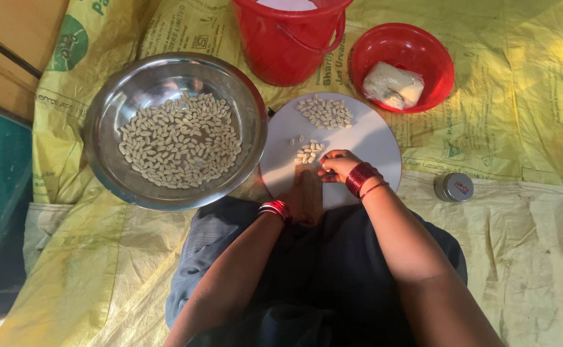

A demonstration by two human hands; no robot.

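My left hand (pixel 304 200) holds a small ridged wooden board (pixel 307 177), tilted up onto the near edge of a round white plate (pixel 375 144). My right hand (pixel 338 165) has its fingers curled, pinching a small pale dough piece against the top of the ridged board. A little cluster of shaped dough pieces (pixel 308 153) lies just beyond the board. A larger heap (pixel 325 112) rests at the plate's far side. Both wrists carry red bangles.
A wide steel bowl (pixel 105 109) at the left holds many shaped pieces. A red bucket (pixel 288 42) stands behind the plate. A red bowl (pixel 436 61) with a dough lump (pixel 394 85) is at the back right. A small round tin (pixel 454 187) lies on the yellow sheet (pixel 526 115).
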